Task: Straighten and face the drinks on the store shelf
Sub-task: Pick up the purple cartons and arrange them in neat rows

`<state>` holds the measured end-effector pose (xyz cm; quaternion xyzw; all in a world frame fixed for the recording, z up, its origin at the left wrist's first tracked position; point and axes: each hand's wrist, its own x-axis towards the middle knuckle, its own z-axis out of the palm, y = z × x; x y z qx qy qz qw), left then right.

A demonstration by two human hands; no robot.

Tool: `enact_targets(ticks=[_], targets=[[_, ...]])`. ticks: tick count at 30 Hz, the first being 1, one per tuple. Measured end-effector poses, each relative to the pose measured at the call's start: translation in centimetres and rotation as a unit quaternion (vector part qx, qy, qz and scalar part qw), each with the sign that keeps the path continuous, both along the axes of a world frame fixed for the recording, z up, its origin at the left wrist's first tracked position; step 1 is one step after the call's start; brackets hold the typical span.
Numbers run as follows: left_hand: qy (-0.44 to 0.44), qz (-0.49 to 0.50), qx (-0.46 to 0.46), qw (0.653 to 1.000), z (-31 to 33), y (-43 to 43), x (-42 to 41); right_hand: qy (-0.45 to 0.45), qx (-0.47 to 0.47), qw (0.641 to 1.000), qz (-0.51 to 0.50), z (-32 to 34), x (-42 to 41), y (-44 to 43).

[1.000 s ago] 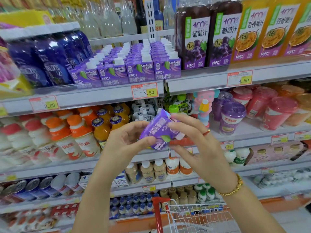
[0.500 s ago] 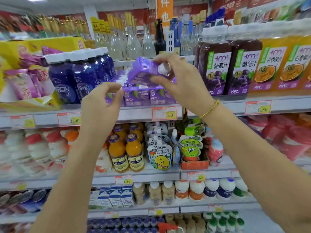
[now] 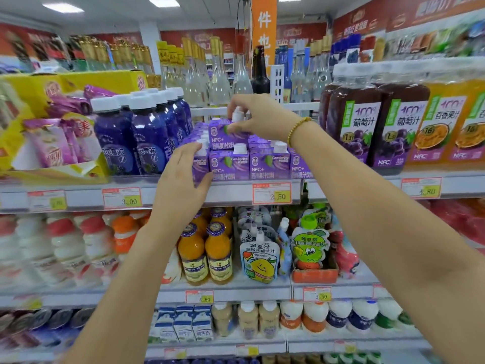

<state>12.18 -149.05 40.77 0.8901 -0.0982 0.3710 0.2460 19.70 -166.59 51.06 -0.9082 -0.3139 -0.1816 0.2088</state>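
A small purple juice carton point(image 3: 223, 134) with a white cap stands upright on top of the rows of matching purple cartons point(image 3: 258, 165) on the upper shelf point(image 3: 231, 191). My right hand point(image 3: 256, 118) grips it at the cap and top, label facing out. My left hand point(image 3: 182, 177) rests with fingers spread against the leftmost front carton point(image 3: 200, 168) at the shelf edge, holding nothing.
Dark blue bottles point(image 3: 147, 137) stand left of the cartons, large grape juice bottles point(image 3: 378, 127) to the right. A yellow display box point(image 3: 34, 122) sits far left. Orange juice bottles point(image 3: 204, 253) and spouted pouches point(image 3: 259, 258) fill the shelf below.
My right hand carried the carton up from chest height and stood it upright on the stacked cartons. My left hand let go and moved to the front left carton.
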Motion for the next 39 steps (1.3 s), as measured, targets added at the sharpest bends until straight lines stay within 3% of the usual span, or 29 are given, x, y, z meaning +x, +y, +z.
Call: enact_targets(ticks=[12,17,22,26,31,34,36,39], targets=[[-0.022,-0.003,-0.006,1.0,-0.2,0.5,0.2,0.048,-0.099,0.994,0.004,-0.5,0.2,0.0],[-0.025,-0.008,-0.013,1.0,-0.2,0.4,0.0,0.025,-0.037,0.999,0.003,-1.7,-1.3,-1.0],[-0.006,-0.002,-0.025,1.0,-0.1,-0.3,-0.5,0.016,-0.038,0.999,-0.025,-3.5,-2.4,-0.7],[-0.004,-0.003,-0.11,0.994,-0.5,-1.8,-2.3,-0.005,0.001,1.0,-0.027,-4.0,-3.3,-0.5],[0.038,-0.063,-0.335,0.94,-0.1,-3.5,-5.6,-0.061,0.151,0.986,0.041,-3.7,-7.3,-1.8],[0.133,-0.163,-0.471,0.857,0.4,-4.9,-7.5,-0.091,0.139,0.983,0.079,-4.3,-10.4,-3.4],[0.191,-0.199,-0.492,0.826,-0.3,-5.8,-8.4,-0.109,0.115,0.983,0.092,-5.8,-12.2,-4.8],[0.245,-0.209,-0.443,0.837,-2.3,-7.3,-9.4,-0.094,0.084,0.988,0.085,-8.6,-13.9,-7.1]])
